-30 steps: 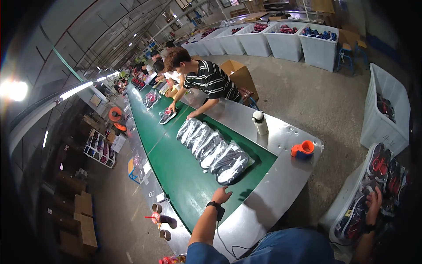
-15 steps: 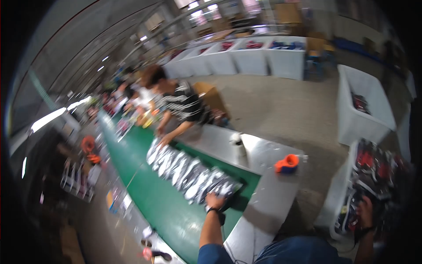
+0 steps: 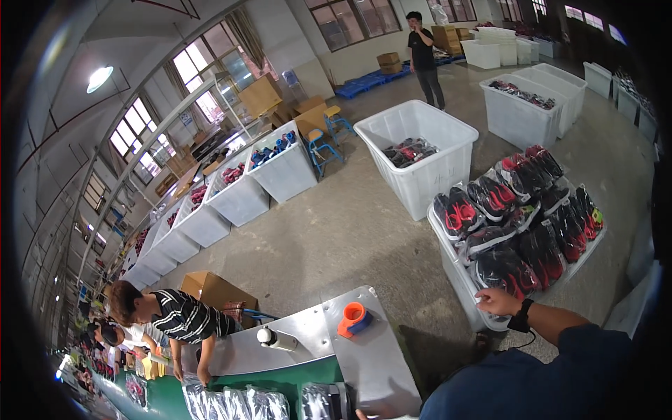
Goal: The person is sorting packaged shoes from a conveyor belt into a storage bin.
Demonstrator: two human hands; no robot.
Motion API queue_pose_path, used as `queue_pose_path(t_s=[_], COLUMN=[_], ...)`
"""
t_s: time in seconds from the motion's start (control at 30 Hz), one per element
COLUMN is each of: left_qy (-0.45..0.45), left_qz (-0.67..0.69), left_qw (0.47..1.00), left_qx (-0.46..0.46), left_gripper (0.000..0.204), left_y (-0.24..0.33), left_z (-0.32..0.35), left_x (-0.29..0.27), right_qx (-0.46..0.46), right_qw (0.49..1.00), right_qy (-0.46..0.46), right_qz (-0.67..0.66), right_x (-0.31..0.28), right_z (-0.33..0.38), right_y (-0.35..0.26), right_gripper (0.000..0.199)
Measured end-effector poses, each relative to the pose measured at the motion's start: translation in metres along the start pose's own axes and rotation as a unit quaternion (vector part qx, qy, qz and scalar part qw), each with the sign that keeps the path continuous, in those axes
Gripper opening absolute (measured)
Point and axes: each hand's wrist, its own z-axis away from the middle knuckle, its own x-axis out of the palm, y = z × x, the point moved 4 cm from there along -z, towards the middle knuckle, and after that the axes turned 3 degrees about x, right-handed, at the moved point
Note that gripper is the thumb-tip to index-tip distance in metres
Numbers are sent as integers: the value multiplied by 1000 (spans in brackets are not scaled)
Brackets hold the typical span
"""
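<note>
My right hand (image 3: 498,302) is over the near edge of a white bin (image 3: 453,269) heaped with black and red sneakers (image 3: 514,269) in clear plastic bags. Its fingers are loosely bent and apart, holding nothing I can see; a small white patch shows at one fingertip. A black band circles that wrist. Only a sliver of my left hand (image 3: 360,414) shows at the lower edge, beside bagged shoes (image 3: 322,400) at the end of the green conveyor belt (image 3: 297,374); its fingers are hidden. More bagged shoes (image 3: 234,404) lie in a row along the belt.
Across the belt, a co-worker in a striped shirt (image 3: 189,315) touches the row's far end. A white bottle (image 3: 276,339) and an orange tape dispenser (image 3: 355,320) stand on the metal table (image 3: 378,364). Large white bins (image 3: 420,150) of shoes stand beyond; another person (image 3: 423,59) stands farther back.
My view has swung right, toward the bins. My left hand, earlier on the bagged shoes, has almost left the picture. My right hand, earlier among the bagged sneakers, is now at the bin's near edge.
</note>
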Motion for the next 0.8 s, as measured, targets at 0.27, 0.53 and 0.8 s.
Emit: queue_pose_path(t_s=[0.27,0.53,0.8], left_qy=[-53,10,24], left_qz=[629,822,906], left_qw=[775,505,353], left_qx=[-19,-261,-232], left_gripper=[99,87,50], left_y=[-6,-49,-50], left_z=[25,-42,-53], left_x=[-2,42,52], right_qx=[-31,-36,24], right_qw=[999,998,995], right_qy=[-13,-40,-67], right_qz=[35,15,-66], right_x=[-3,24,20], right_z=[-22,-3,-3], right_y=[-16,-38,-18], right_gripper=[41,41,42])
